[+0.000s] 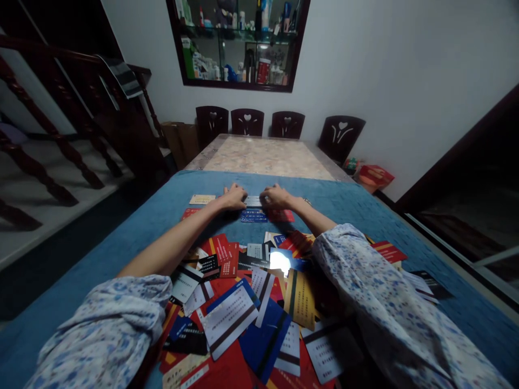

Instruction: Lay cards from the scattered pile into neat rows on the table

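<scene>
Both arms reach forward over a blue cloth (133,227) on a long table. My left hand (234,196) and my right hand (274,196) lie knuckles up on either side of a pale card (253,201), fingers curled onto its ends. Just below it lie a blue card (253,216) and a red card (283,216). To the left sit a cream card (201,199) and another red card (190,213). A loose heap of several cards (243,302), red, blue, white and black, covers the cloth near me between my arms.
Bare marbled tabletop (263,156) lies beyond the cloth, with dark wooden chairs (247,122) along the far end. A wall cabinet (239,43) holds bottles. A wooden stair railing (60,129) stands at left. A red bag (375,177) lies on the floor at right.
</scene>
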Action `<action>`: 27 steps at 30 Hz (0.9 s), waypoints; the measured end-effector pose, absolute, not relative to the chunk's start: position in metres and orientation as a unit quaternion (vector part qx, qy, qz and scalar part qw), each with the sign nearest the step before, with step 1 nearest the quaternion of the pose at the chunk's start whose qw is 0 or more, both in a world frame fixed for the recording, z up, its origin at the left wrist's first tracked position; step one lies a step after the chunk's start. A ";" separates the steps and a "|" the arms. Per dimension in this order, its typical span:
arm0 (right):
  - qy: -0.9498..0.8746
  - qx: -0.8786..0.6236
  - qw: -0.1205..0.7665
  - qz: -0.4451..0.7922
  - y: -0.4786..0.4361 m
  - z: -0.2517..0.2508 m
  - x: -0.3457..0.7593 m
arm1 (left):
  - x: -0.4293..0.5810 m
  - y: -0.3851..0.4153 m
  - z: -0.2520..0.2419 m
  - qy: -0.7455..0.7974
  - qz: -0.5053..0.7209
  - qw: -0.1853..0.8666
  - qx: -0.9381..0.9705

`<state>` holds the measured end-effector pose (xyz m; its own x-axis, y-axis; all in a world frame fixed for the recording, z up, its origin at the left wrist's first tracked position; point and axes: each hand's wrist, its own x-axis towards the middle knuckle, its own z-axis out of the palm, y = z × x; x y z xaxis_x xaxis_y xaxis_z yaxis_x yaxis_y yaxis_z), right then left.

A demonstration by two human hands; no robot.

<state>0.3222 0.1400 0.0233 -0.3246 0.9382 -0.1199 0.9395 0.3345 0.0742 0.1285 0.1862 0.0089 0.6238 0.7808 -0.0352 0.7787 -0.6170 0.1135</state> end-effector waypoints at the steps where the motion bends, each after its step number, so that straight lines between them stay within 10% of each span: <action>1: 0.813 0.578 0.071 -0.006 0.141 0.023 0.322 | 0.128 0.187 0.008 0.434 0.006 0.059 0.899; 27: 0.827 0.557 0.071 0.006 0.159 0.010 0.324 | 0.136 0.192 0.003 0.448 -0.024 0.061 0.891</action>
<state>0.3240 0.1587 0.0101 -0.3683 0.9231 -0.1107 0.9213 0.3784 0.0898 0.1360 0.1919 0.0029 0.5967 0.7966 -0.0970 0.8024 -0.5905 0.0866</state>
